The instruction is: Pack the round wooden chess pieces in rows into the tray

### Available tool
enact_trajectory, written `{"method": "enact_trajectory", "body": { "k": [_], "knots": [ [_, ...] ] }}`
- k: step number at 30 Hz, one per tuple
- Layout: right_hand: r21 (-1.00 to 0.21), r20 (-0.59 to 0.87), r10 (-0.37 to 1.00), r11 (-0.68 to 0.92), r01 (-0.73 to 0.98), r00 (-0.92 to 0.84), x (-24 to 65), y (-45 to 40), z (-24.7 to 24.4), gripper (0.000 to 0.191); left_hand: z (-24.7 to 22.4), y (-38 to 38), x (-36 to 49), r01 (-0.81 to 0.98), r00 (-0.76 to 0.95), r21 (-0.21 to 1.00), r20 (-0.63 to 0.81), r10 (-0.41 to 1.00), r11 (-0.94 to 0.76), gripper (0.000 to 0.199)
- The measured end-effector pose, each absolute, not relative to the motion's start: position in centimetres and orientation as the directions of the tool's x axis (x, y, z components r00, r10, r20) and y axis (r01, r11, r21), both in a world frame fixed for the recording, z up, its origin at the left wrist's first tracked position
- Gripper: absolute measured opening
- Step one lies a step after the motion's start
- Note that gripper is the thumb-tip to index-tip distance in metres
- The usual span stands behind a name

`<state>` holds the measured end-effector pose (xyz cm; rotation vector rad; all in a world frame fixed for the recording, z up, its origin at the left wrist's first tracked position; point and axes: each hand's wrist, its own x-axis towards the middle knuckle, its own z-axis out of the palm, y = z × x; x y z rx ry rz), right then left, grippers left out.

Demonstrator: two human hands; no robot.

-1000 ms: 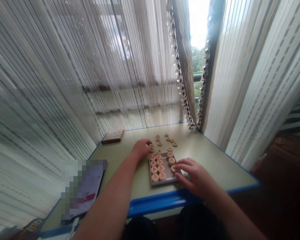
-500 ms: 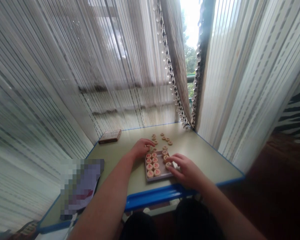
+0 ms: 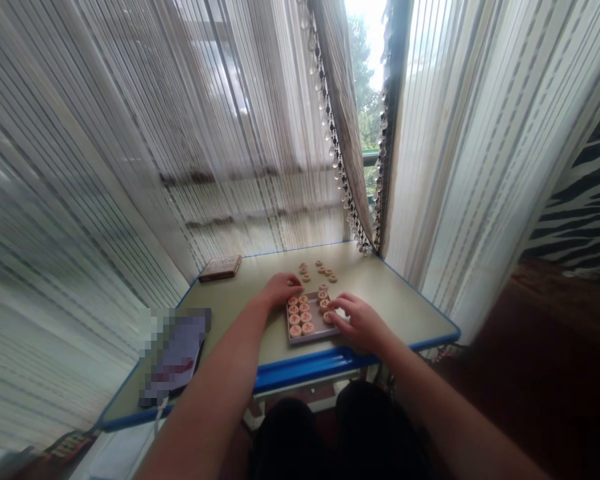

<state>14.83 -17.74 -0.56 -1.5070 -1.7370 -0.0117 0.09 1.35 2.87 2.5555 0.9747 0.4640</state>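
Note:
A shallow pale tray (image 3: 313,338) stands near the table's front edge. Two columns of round pieces with red characters (image 3: 306,318) fill its left side. On its right side is a column of pieces with dark marks (image 3: 323,295). My right hand (image 3: 356,320) reaches over the tray's right edge, fingertips touching the nearest dark-marked piece (image 3: 329,318). Beyond the tray's back left corner, my left hand (image 3: 283,288) has its fingers bent down at the tabletop; whether a piece is under them is hidden. Several loose pieces (image 3: 321,270) lie scattered behind the tray.
The pale table (image 3: 395,300) has a blue rim. A patterned box or book (image 3: 221,267) lies at its back left. At the left edge is a dark flat device (image 3: 180,360), partly pixelated, with a cable. Striped curtains hang behind and beside the table.
The view has shifted slightly, so the table and tray sit higher in the picture. My left fingers have curled down behind the tray. My right hand stays at the same dark-marked piece.

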Motion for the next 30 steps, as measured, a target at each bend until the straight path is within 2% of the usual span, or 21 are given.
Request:
{"method": "enact_trajectory", "body": {
  "k": [3,6,9,11,13,16,19,24,30],
  "knots": [
    [-0.459,0.586,0.809,0.286,0.841,0.044,14.8,-17.9,-0.5,0.019,2.7,1.5,0.2,0.571,0.681,0.466,0.190,0.707,-0.676,0.022],
    [-0.451,0.597,0.800,0.271,0.850,0.061,14.8,-17.8,-0.6,0.019,2.8,1.4,0.3,0.513,0.665,0.526,0.256,0.701,-0.679,0.025],
    [-0.423,0.631,0.773,0.271,0.865,0.066,14.9,-17.6,-0.7,0.019,3.4,0.5,0.4,0.351,0.680,0.702,0.264,0.684,-0.620,0.038],
    [-0.389,0.665,0.746,0.296,0.872,0.043,14.9,-17.5,-0.9,0.021,4.1,-0.5,0.4,0.200,0.734,0.867,0.177,0.656,-0.457,0.054],
    [-0.368,0.693,0.720,0.312,0.876,0.035,15.0,-17.4,-1.1,0.023,4.7,-1.4,0.4,0.117,0.818,0.947,0.078,0.570,-0.298,0.069],
    [-0.378,0.719,0.691,0.300,0.876,0.073,15.2,-17.4,-1.3,0.028,5.2,-2.4,0.4,0.077,0.877,0.981,0.018,0.480,-0.177,0.078],
    [-0.378,0.727,0.682,0.304,0.874,0.077,15.2,-17.4,-1.3,0.031,5.2,-2.9,0.6,0.044,0.899,0.989,0.021,0.437,-0.139,0.073],
    [-0.356,0.725,0.688,0.324,0.876,0.040,15.2,-17.4,-1.1,0.027,4.9,-3.3,1.1,0.045,0.921,0.990,0.011,0.390,-0.134,0.067],
    [-0.359,0.718,0.695,0.331,0.873,0.032,15.1,-17.6,-1.1,0.026,4.9,-4.0,1.3,0.055,0.947,0.987,-0.003,0.321,-0.153,0.050]
  ]
}}
